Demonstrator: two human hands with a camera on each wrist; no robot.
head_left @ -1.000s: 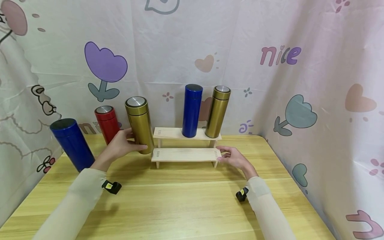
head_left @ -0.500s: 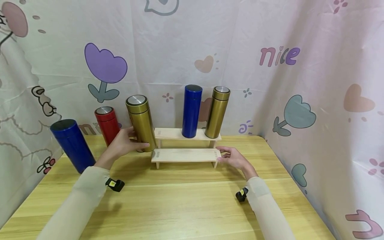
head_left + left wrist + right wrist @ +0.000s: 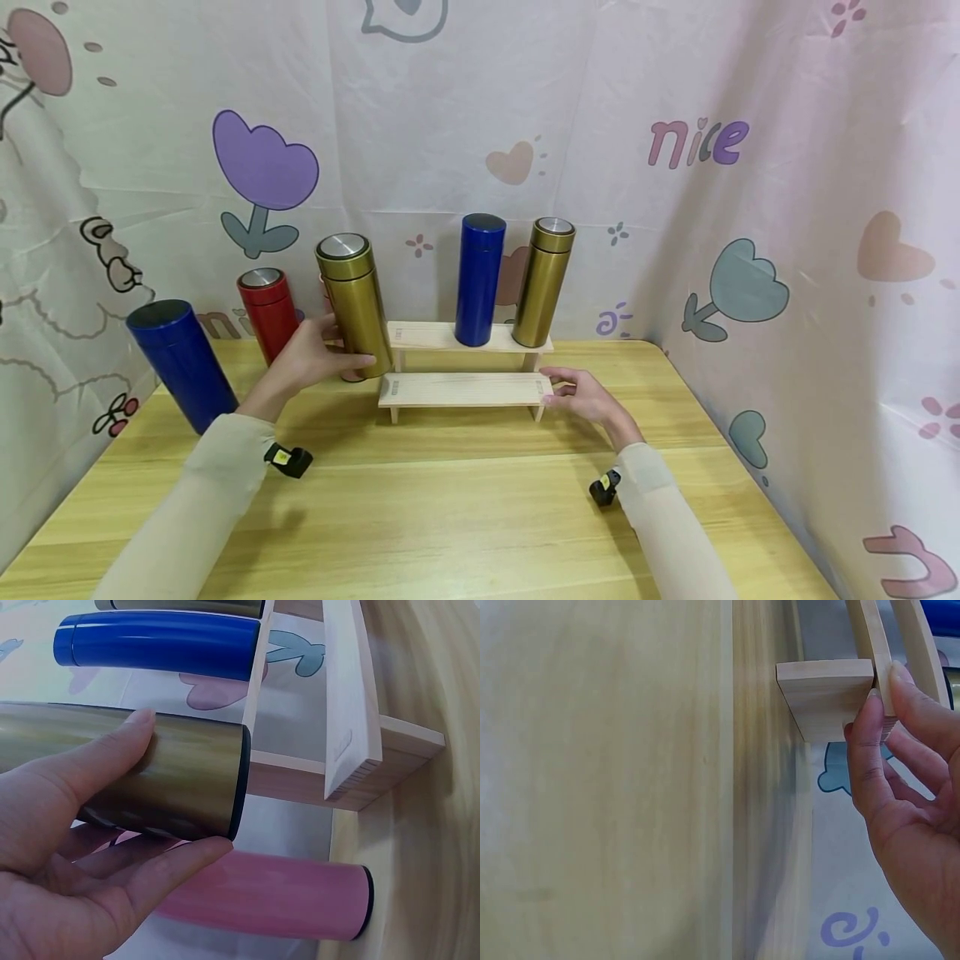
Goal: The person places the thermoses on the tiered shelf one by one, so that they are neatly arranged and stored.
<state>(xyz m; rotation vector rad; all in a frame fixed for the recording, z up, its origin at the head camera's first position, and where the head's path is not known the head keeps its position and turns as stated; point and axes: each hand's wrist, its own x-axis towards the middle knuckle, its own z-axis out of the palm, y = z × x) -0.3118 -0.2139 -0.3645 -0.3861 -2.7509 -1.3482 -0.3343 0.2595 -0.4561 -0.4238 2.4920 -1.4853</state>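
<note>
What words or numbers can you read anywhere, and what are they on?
"nice", on the patterned cloth, upper right.
"ni", left on the cloth; more may hide behind the red bottle.
Pink shape, lower right: maybe a letter, can't tell.
Yellow labels on the wrist cameras: too small to read.
Bottles: none visible.

Room lies open over the pale wooden lower shelf (image 3: 465, 389); behind, a blue cylindrical flask (image 3: 480, 279) and gold cylindrical flask (image 3: 543, 287) obstruct.

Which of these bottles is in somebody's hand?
The gold bottle left of the wooden stand, in the grip of the left hand. The other gold bottle stands on the upper shelf, unheld like the rest.
</note>
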